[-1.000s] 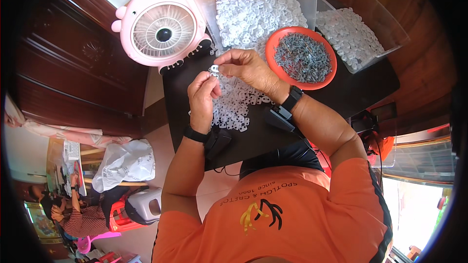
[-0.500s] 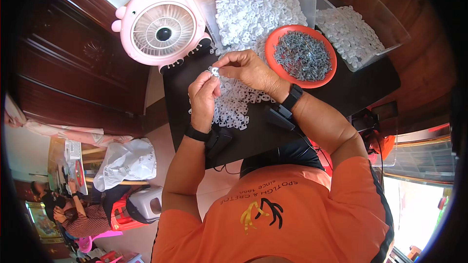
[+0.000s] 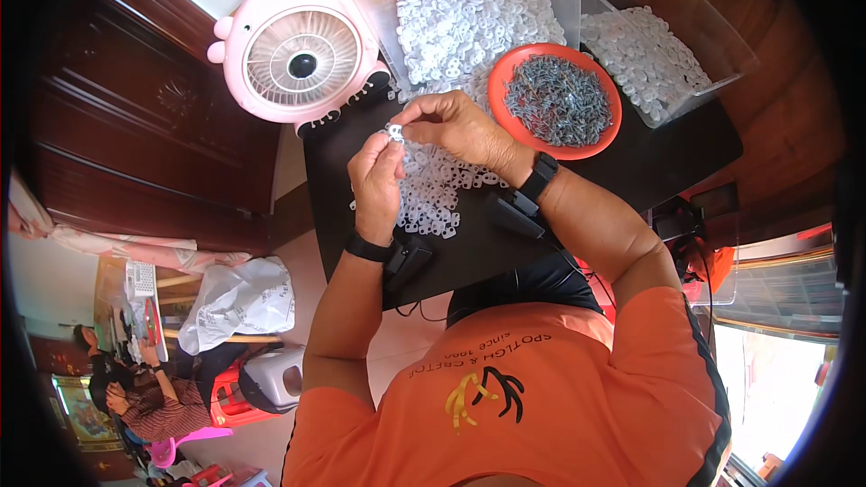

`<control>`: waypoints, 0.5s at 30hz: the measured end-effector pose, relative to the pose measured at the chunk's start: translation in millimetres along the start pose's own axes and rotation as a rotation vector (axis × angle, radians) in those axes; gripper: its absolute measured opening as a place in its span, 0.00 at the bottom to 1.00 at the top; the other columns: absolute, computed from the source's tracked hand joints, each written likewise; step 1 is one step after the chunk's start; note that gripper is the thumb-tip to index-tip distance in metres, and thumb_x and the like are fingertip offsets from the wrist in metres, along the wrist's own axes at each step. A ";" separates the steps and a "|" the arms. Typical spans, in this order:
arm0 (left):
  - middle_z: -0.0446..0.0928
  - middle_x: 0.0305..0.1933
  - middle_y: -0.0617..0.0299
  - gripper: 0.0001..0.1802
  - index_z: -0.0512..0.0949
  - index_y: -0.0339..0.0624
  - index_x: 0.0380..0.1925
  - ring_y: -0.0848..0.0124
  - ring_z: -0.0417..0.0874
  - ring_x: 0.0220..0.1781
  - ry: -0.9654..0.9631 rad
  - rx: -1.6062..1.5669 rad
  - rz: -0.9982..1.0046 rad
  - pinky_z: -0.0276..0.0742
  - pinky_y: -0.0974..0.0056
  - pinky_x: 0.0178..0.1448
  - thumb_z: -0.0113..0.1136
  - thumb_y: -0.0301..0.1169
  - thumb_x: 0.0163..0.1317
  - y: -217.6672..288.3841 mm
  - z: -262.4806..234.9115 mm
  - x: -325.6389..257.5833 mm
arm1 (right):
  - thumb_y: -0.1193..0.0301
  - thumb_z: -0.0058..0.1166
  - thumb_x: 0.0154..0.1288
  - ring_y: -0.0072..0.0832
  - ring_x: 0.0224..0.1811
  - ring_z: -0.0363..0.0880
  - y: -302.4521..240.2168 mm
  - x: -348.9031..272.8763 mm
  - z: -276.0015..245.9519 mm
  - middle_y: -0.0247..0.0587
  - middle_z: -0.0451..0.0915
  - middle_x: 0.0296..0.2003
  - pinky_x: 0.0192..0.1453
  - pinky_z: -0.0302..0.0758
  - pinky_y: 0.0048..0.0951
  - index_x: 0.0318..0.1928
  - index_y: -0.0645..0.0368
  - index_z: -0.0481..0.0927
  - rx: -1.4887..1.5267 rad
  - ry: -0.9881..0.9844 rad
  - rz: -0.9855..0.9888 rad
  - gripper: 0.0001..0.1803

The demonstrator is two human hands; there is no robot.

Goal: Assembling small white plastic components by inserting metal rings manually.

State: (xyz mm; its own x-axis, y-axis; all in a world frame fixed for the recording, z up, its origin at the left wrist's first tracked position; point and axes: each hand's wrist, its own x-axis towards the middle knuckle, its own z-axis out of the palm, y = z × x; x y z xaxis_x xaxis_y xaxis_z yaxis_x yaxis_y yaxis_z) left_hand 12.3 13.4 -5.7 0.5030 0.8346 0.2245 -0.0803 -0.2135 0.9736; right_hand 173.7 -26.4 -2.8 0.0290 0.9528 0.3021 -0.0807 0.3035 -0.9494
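Observation:
A small white plastic clip (image 3: 395, 132) with a hole in it is pinched between my two hands above the dark table (image 3: 487, 239). My left hand (image 3: 377, 171) closes thumb and fingers on its lower side. From the right, my right hand (image 3: 456, 131) grips its upper edge with thumb and forefinger. Whether a nail is in the clip I cannot make out. Beneath and beside my hands lies a loose heap of similar white clips (image 3: 428, 194). Just right of my right hand, an orange-red bowl (image 3: 498, 113) holds many grey nails (image 3: 559, 101).
Behind the heap stands a clear bin (image 3: 374, 0) of white clips; another clear bin (image 3: 722, 45) is at the far right. A pink fan (image 3: 248, 95) sits at the table's back left. At far left, another person (image 3: 162, 406) sits near a white bag (image 3: 239, 302).
My hands stay almost in place, still pinching the clip. The view has shifted slightly. At far left, the other person has moved a little, with head and arm in a different position.

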 end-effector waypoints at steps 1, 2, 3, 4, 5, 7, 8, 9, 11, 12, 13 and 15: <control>0.66 0.21 0.70 0.09 0.72 0.37 0.25 0.83 0.63 0.23 -0.001 0.013 0.009 0.59 0.75 0.27 0.50 0.29 0.62 -1.3 -0.4 0.0 | 0.79 0.55 0.61 0.14 0.39 0.75 -0.9 0.0 -0.2 0.32 0.81 0.35 0.47 0.73 0.20 0.42 0.63 0.81 0.010 -0.009 0.029 0.08; 0.66 0.21 0.70 0.09 0.72 0.37 0.25 0.83 0.63 0.23 -0.004 0.026 0.019 0.59 0.75 0.27 0.50 0.29 0.62 -2.7 -0.7 0.6 | 0.79 0.55 0.61 0.14 0.39 0.75 -0.3 0.1 0.6 0.32 0.81 0.35 0.47 0.73 0.20 0.42 0.63 0.81 0.010 -0.009 0.029 0.08; 0.66 0.21 0.70 0.09 0.72 0.37 0.25 0.83 0.63 0.23 -0.004 0.026 0.019 0.59 0.75 0.27 0.50 0.29 0.62 -3.8 -1.8 1.0 | 0.79 0.55 0.61 0.14 0.39 0.75 0.8 0.1 1.9 0.32 0.81 0.35 0.47 0.73 0.20 0.42 0.63 0.81 0.025 0.000 0.010 0.08; 0.66 0.21 0.70 0.09 0.72 0.37 0.25 0.83 0.63 0.23 -0.011 0.011 0.028 0.59 0.75 0.27 0.51 0.29 0.62 -4.8 -3.4 1.4 | 0.79 0.55 0.61 0.15 0.39 0.75 1.9 0.3 2.9 0.31 0.81 0.35 0.47 0.72 0.20 0.42 0.63 0.81 0.039 0.009 -0.008 0.08; 0.67 0.21 0.70 0.09 0.72 0.36 0.25 0.83 0.63 0.23 -0.019 -0.005 0.036 0.59 0.75 0.27 0.51 0.29 0.62 -5.2 -4.2 1.7 | 0.79 0.55 0.61 0.15 0.39 0.75 2.8 0.3 3.3 0.31 0.81 0.35 0.47 0.72 0.20 0.42 0.63 0.81 0.039 0.010 -0.008 0.08; 0.67 0.21 0.70 0.09 0.72 0.36 0.25 0.83 0.64 0.23 -0.017 0.001 0.033 0.59 0.75 0.27 0.51 0.29 0.62 -5.0 -4.2 1.9 | 0.79 0.55 0.61 0.15 0.39 0.75 4.2 0.5 4.2 0.31 0.81 0.35 0.47 0.72 0.20 0.41 0.64 0.81 0.041 0.025 -0.014 0.08; 0.67 0.21 0.71 0.09 0.72 0.36 0.25 0.83 0.64 0.22 -0.014 0.006 0.030 0.60 0.75 0.27 0.51 0.29 0.62 -4.6 -4.0 1.7 | 0.79 0.55 0.61 0.15 0.39 0.75 3.8 0.4 4.2 0.31 0.81 0.35 0.47 0.72 0.20 0.41 0.64 0.81 0.040 0.024 -0.013 0.08; 0.67 0.21 0.71 0.09 0.72 0.36 0.25 0.83 0.64 0.22 -0.013 0.006 0.029 0.60 0.75 0.27 0.51 0.29 0.62 -3.8 -3.6 1.5 | 0.79 0.55 0.61 0.15 0.39 0.75 2.9 0.2 3.8 0.31 0.81 0.35 0.47 0.73 0.20 0.41 0.64 0.80 0.041 0.025 -0.002 0.07; 0.66 0.21 0.71 0.09 0.72 0.36 0.26 0.83 0.64 0.22 -0.022 0.076 0.062 0.59 0.75 0.26 0.51 0.29 0.62 -0.9 -2.5 1.1 | 0.79 0.55 0.62 0.15 0.39 0.75 1.7 -0.2 3.8 0.31 0.81 0.35 0.47 0.73 0.20 0.41 0.64 0.80 0.042 0.024 0.009 0.07; 0.66 0.21 0.71 0.09 0.72 0.36 0.26 0.83 0.64 0.22 -0.020 0.075 0.061 0.59 0.75 0.26 0.51 0.29 0.62 1.1 -1.3 0.8 | 0.79 0.55 0.62 0.15 0.39 0.75 1.5 -0.4 4.1 0.31 0.81 0.35 0.47 0.73 0.20 0.41 0.64 0.80 0.016 0.023 0.001 0.07; 0.66 0.20 0.70 0.10 0.70 0.39 0.22 0.82 0.63 0.22 -0.007 0.105 0.068 0.59 0.75 0.26 0.50 0.30 0.62 3.3 0.3 0.6 | 0.79 0.55 0.62 0.15 0.39 0.75 1.2 -0.6 4.3 0.31 0.81 0.35 0.47 0.73 0.19 0.41 0.64 0.80 -0.010 0.021 -0.007 0.07; 0.65 0.19 0.70 0.12 0.67 0.42 0.19 0.82 0.63 0.21 0.009 0.134 0.074 0.59 0.75 0.26 0.49 0.31 0.61 4.0 1.7 -0.4 | 0.79 0.54 0.62 0.15 0.39 0.75 -0.1 -0.7 5.3 0.31 0.81 0.35 0.47 0.73 0.19 0.41 0.64 0.80 -0.012 0.019 -0.010 0.07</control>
State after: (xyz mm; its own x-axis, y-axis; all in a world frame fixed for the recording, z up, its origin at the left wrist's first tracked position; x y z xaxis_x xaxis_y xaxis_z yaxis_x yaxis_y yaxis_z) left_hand 13.2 11.4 -2.0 0.4920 0.8185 0.2967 -0.0015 -0.3400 0.9404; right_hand 168.4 -27.1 -2.5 0.0486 0.9494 0.3103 -0.0684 0.3131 -0.9473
